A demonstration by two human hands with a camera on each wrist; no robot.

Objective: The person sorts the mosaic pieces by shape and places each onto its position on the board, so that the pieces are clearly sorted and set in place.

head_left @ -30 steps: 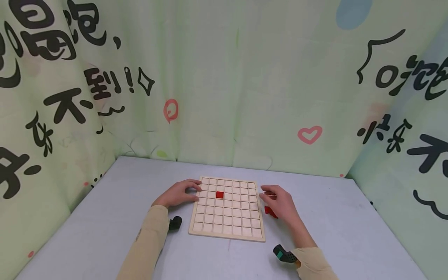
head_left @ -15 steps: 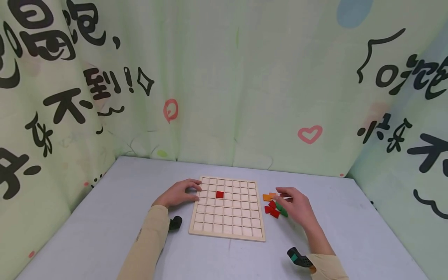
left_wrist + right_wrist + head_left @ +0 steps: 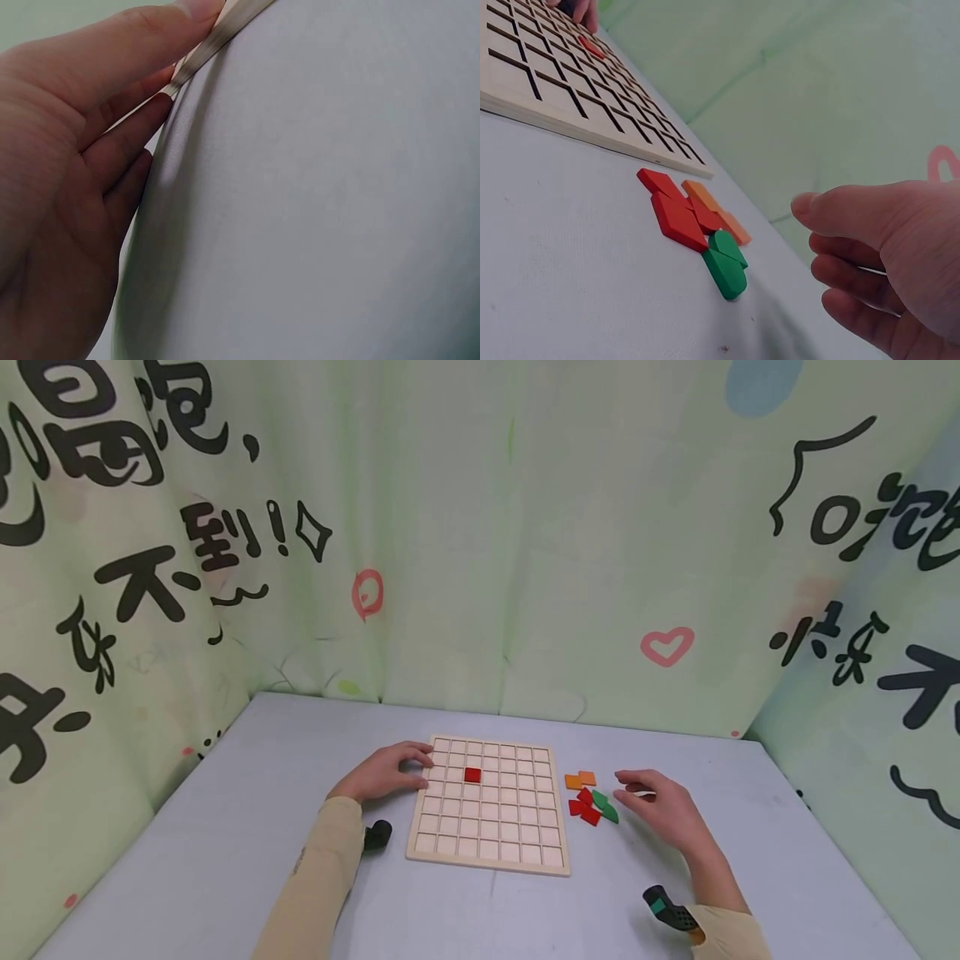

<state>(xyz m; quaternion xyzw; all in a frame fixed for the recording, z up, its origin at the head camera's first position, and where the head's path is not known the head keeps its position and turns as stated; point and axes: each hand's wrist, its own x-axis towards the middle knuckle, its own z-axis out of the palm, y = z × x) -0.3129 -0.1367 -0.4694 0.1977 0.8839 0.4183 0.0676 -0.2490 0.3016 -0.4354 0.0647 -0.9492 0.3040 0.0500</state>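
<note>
Pale wood fills the lower centre of the frame, where a single red square (image 3: 472, 775) sits in the upper left part of a gridded board (image 3: 506, 828). Just beyond the board's right edge, loose on the table (image 3: 435, 910), lie two orange pieces (image 3: 573, 782), a cluster of red pieces (image 3: 590, 816) and two green pieces (image 3: 610, 813), all now in plain sight as the right hand (image 3: 665, 810) draws away toward the right of the frame. One second ago that hand masks everything but a sliver of red. Its thumb and fingers stand apart, loosely bent, with nothing visible between them. At the board's left edge, the left hand (image 3: 382, 772) keeps its place, thumb and fingers spread and touching the wood, apparently steadying it. The red square holds the same cell throughout. From where I stand, the shift reads as a letting go: the pieces lie free and near at hand, and the work on the grid seems barely begun, with one cell filled.
</note>
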